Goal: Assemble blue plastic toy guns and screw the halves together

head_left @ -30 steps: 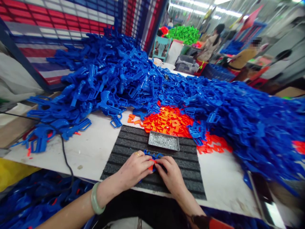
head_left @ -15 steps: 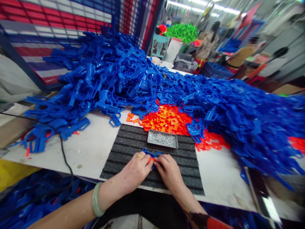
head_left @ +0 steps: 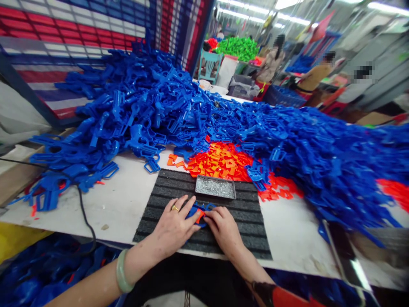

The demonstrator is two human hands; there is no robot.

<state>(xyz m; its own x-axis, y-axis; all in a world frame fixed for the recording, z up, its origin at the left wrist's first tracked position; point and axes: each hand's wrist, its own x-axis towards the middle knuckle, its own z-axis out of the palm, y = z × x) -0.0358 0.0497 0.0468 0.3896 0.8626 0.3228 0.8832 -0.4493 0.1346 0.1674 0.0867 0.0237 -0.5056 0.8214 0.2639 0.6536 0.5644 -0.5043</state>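
On the black ribbed mat (head_left: 243,238) lies a blue toy gun half (head_left: 209,206), partly hidden beneath my hands. A small orange plastic piece (head_left: 200,215) sits in it. My left hand (head_left: 174,224) rests over the gun half's left side, fingers spread, with the thumb close to the orange piece. The fingers of my right hand (head_left: 225,228) are pinched together at the orange piece's right edge. Just beyond my hands stands a shallow tray (head_left: 215,187) of tiny silvery metal parts.
A heap of orange pieces (head_left: 223,160) lies behind the tray. Large piles of blue toy gun parts (head_left: 153,98) spread across the back and right. A black cable (head_left: 83,204) crosses the left side; a phone-like dark object (head_left: 345,251) is at right. People (head_left: 316,74) sit farther back.
My left hand has opened from a closed grip, its fingers now spread over the blue gun half. My right hand stays at the orange piece. The view has shifted slightly.
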